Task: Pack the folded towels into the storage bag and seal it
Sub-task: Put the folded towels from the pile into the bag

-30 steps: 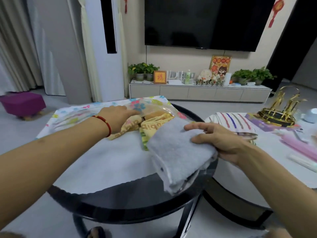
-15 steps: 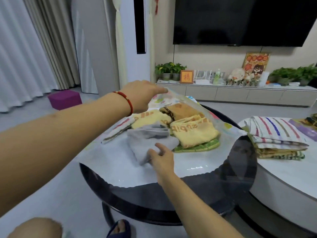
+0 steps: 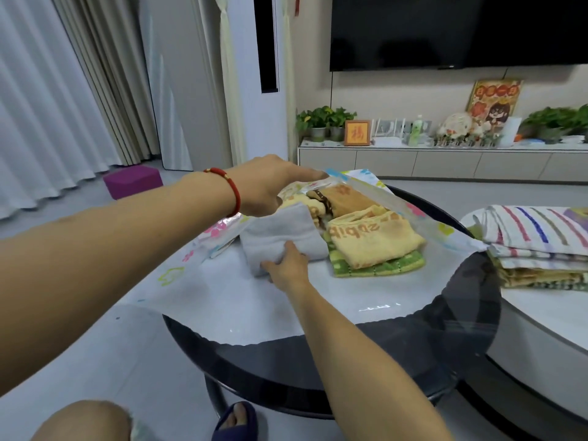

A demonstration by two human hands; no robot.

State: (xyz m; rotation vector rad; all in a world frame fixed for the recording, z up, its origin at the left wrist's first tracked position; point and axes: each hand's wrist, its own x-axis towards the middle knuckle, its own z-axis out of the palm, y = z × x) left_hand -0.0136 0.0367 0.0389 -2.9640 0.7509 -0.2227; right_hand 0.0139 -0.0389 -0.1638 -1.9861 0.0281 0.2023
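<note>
Grey towel [image 3: 280,237] now going deeper into bag [image 3: 445,240]; R hand [image 3: 286,265] gripping it, L hand [image 3: 267,186] pinching flap up. More towels [image 3: 534,240] waiting.

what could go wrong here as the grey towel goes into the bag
1. The left hand lifts only part of the storage bag mouth, so the grey towel may snag on the film.
2. The right hand pushes from one end, so the fold may bunch or open.
3. The yellow towel sits close beside it and could be shoved askew.
</note>
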